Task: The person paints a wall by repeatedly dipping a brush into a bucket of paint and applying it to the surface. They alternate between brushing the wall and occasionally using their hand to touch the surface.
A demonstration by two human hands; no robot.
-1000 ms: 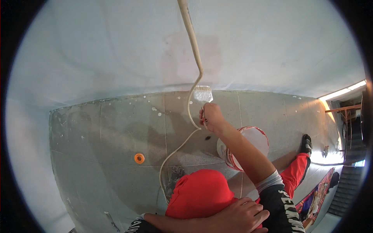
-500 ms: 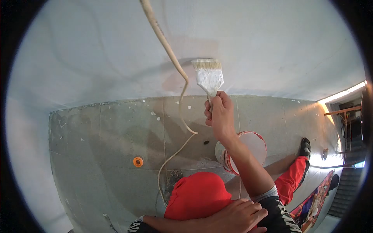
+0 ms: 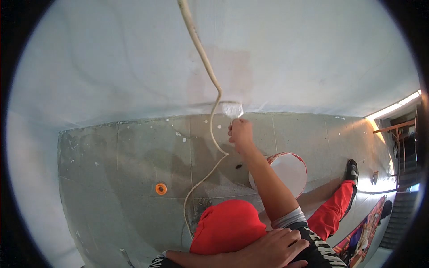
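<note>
My right hand [image 3: 241,134] grips the handle of a wide paintbrush [image 3: 233,110] coated with white paint. Its bristles are at the foot of the pale wall [image 3: 313,58], just above the floor; whether they touch it is hard to tell. A pinkish patch [image 3: 230,67] shows on the wall above the brush. Under my right forearm stands a white bucket [image 3: 306,173] with a red-marked rim, its inside whitish. My left hand [image 3: 275,244] lies across my lap by my right upper arm, fingers laid out and holding nothing.
A beige cable [image 3: 199,42] hangs before the wall and trails over the grey tiled floor [image 3: 147,156]. An orange tape roll [image 3: 161,189] lies left of it. White paint spots dot the floor. At right are a patterned mat [image 3: 364,232] and a wooden frame [image 3: 395,127].
My right hand has moved the brush down the wall and slightly left, from the pinkish patch to near the floor. My left hand stays in place.
</note>
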